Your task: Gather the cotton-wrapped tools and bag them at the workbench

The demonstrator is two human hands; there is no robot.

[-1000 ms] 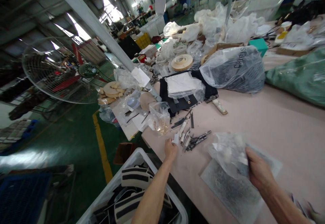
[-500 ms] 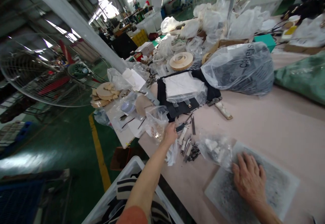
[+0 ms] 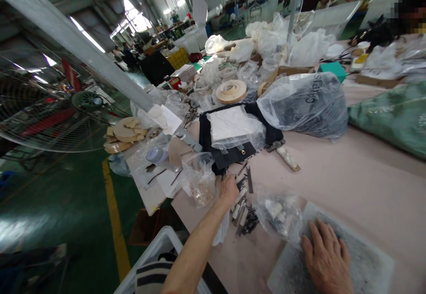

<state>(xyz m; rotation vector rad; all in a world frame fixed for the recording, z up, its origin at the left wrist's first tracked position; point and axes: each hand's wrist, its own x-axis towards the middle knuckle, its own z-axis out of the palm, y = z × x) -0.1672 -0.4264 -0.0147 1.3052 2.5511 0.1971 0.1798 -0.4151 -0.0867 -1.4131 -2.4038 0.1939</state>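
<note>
My left hand (image 3: 228, 190) reaches over the table's near edge and rests on a scatter of small metal and white tools (image 3: 244, 209), its fingers curled among them; whether it grips one I cannot tell. A clear bag with small gold bits (image 3: 199, 179) stands just left of it. My right hand (image 3: 325, 258) lies flat, fingers spread, on a grey speckled mat (image 3: 362, 263). A crumpled clear bag with white pieces (image 3: 278, 210) lies between the hands, touching the mat.
A black pouch under a clear-wrapped white sheet (image 3: 233, 129) lies beyond the tools. A large clear bag of dark goods (image 3: 304, 105) and a green bag (image 3: 392, 116) sit further back. A white bin (image 3: 156, 258) with striped cloth stands below the table edge. A fan (image 3: 49, 116) is at left.
My left hand moved from the table edge forward into the tool scatter. My right hand let go of the clear bag and went flat on the grey mat.
</note>
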